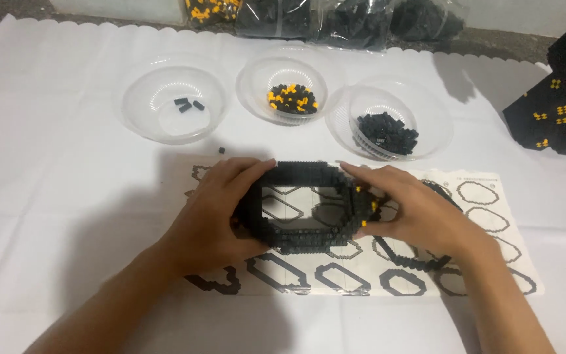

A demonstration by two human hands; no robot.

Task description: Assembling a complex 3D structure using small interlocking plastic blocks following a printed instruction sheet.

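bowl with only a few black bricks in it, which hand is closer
Left. The left hand grips the black brick ring just below that bowl; the right hand holds the ring's far side, farther off.

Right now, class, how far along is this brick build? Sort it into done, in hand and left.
Done: a black built section stands at the right. In hand: the left hand and right hand grip a black brick ring over the pattern sheet. Left: loose bricks in three bowls.

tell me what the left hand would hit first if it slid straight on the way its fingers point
The left hand points right, across the black brick ring it grips. Past that ring, it would probably first meet the right hand on the opposite side.
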